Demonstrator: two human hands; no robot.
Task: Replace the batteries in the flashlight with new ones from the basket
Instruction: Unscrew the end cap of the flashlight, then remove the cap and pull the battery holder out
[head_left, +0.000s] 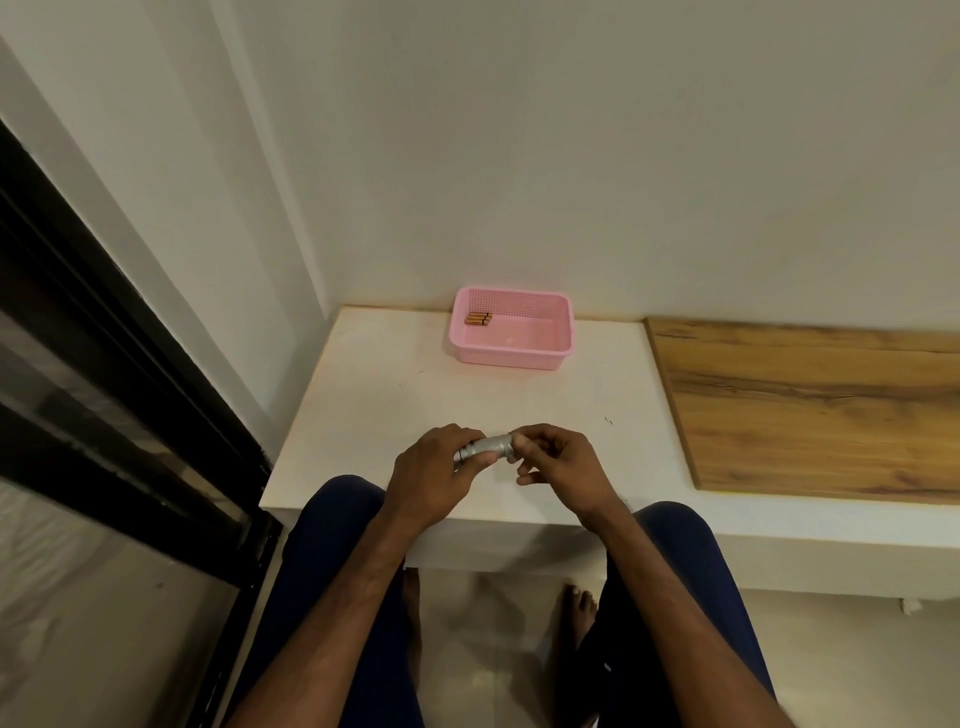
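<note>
From the head camera, a person sits at a white worktop (384, 395) set into the corner of a pale wall (623, 156), knees in dark blue trousers (332, 530) tucked against its near edge. Both hands meet just above that near edge, about midway along the white part. The left hand (428, 475) has its fingers curled round the left half of a small silver flashlight (488, 448), which lies roughly level, its knurled barrel showing between the two hands. The right hand (561, 462) pinches the right end of the flashlight with thumb and forefinger, the other fingers loosely bent below. Whether the end cap is on or off cannot be told; the fingers hide it.

A pink basket (509, 359) stands at the far edge of the worktop, against the wall and well apart from the hands. A few copper-coloured batteries (478, 319) lie side by side in its far left corner; their count is not clear.

A wooden board (810, 410) covers the right part of the worktop. A black-framed glass door (119, 364) runs down the left side. Bare feet (579, 608) rest on the tiled floor (498, 623) under the worktop.
</note>
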